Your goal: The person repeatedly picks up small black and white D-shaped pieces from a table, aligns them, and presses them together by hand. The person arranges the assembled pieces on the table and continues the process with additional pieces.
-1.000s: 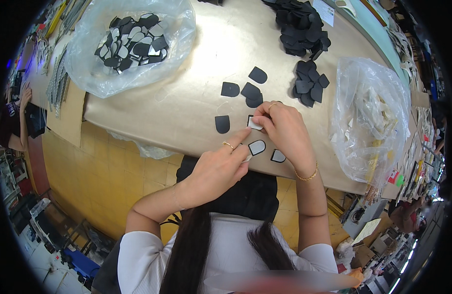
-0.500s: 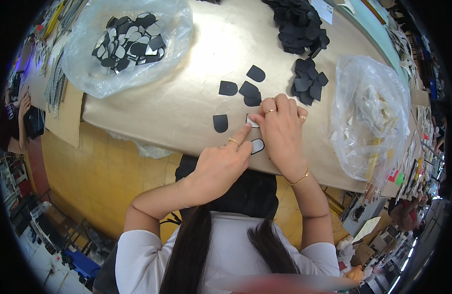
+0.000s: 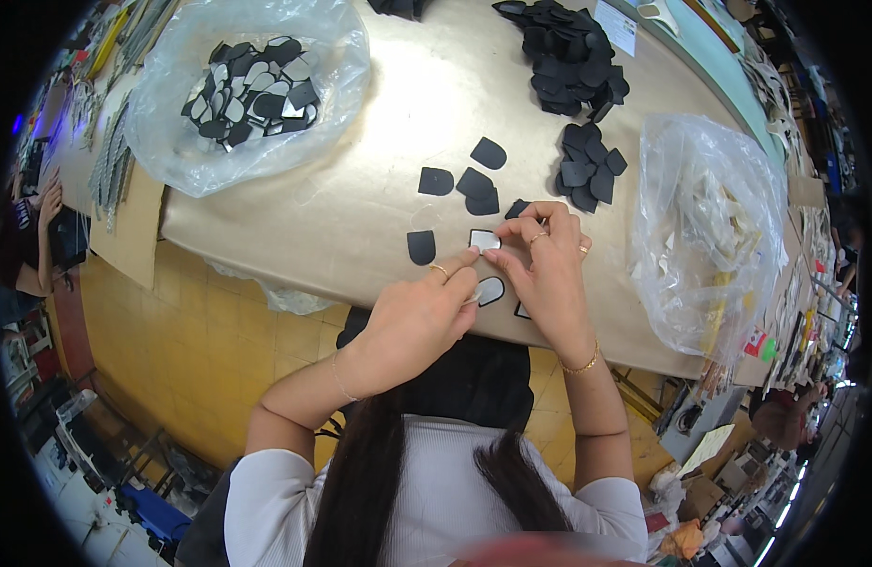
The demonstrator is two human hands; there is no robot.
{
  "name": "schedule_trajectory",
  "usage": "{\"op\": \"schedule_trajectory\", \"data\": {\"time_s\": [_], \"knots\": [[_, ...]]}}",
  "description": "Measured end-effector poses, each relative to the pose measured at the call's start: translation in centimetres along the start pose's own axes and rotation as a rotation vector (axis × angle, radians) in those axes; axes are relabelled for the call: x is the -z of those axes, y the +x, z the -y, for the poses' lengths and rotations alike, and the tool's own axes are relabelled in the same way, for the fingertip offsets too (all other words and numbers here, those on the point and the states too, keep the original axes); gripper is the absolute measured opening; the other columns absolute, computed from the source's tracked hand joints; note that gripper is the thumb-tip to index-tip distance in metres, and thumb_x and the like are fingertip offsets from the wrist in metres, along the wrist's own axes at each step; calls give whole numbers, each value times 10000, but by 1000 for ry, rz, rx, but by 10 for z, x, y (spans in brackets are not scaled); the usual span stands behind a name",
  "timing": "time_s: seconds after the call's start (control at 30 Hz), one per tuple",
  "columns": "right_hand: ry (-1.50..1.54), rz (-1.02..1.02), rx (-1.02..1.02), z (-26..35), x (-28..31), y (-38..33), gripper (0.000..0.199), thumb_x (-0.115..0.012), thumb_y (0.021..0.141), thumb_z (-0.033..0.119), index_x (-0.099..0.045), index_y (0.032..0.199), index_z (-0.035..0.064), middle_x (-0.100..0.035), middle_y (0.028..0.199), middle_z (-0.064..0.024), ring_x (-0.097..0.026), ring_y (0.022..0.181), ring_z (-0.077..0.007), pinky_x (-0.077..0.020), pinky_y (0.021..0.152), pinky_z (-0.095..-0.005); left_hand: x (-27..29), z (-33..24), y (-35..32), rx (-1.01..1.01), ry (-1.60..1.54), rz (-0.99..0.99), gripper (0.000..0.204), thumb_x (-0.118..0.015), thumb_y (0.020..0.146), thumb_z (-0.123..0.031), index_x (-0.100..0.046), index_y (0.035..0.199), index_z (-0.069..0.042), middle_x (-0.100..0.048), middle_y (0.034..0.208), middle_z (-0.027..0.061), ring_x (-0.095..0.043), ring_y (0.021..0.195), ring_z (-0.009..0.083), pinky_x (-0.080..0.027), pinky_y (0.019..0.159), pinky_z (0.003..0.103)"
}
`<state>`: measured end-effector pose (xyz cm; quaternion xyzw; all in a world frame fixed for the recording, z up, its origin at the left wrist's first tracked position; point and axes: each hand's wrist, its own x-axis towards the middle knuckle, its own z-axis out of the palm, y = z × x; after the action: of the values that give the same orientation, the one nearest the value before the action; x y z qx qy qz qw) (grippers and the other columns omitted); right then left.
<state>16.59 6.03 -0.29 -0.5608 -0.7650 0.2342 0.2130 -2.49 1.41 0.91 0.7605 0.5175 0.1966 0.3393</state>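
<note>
A small black round-ended piece with a white face lies on the table between my hands. My left hand has its index fingertip on the near left edge of that piece. The other fingers are curled, with a small whitish scrap at them. My right hand has thumb and index finger at the piece's right side, pinching it there. Just nearer to me lies another white-faced piece, and a third is partly hidden under my right hand. Several plain black pieces lie beyond and to the left.
An open clear plastic bag of black and white pieces stands at the far left. Black pieces are heaped at the far right, with a smaller pile nearer. Another clear bag with pale scraps lies on the right. A person's hand shows at the left.
My right hand has shifted nearer and loosened, so more of the white-faced piece shows. My left hand has drawn slightly back, and the whitish scrap now shows at its fingers.
</note>
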Motion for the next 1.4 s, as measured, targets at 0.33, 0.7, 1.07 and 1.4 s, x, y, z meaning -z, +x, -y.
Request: {"op": "schedule_trajectory", "data": {"time_s": [0.33,0.7,1.07,1.4], "knots": [[-33,49,37,1,0,12,183,-809,798,164,-710,941,109,-537,1118,-31,-478,1059,-260,-282,888,-441,4,-4,1,17,-47,4,201,-735,874,-119,-546,856,-52,-635,1340,115,-688,831,329,-561,649,426],[-116,31,256,-3,-5,10,176,-768,799,68,-643,920,49,-609,1013,-71,-576,934,-282,-429,840,-409,3,-2,0,37,-46,23,206,-737,877,-136,-547,856,-59,-636,1342,111,-693,859,319,-571,658,416],[225,310,72,14,32,-3,146,-732,841,26,-607,915,7,-689,1097,-119,-626,1060,-321,-486,931,-424,42,26,-20,166,10,-73,216,-739,864,-102,-540,822,-30,-592,1450,103,-690,797,323,-555,683,391],[483,59,-278,42,3,-5,133,-732,919,64,-702,1014,-24,-716,877,-100,-691,762,-149,-536,691,-271,21,2,-47,226,32,32,225,-748,869,-135,-541,813,-67,-538,1481,204,-686,661,316,-550,614,392]]}}
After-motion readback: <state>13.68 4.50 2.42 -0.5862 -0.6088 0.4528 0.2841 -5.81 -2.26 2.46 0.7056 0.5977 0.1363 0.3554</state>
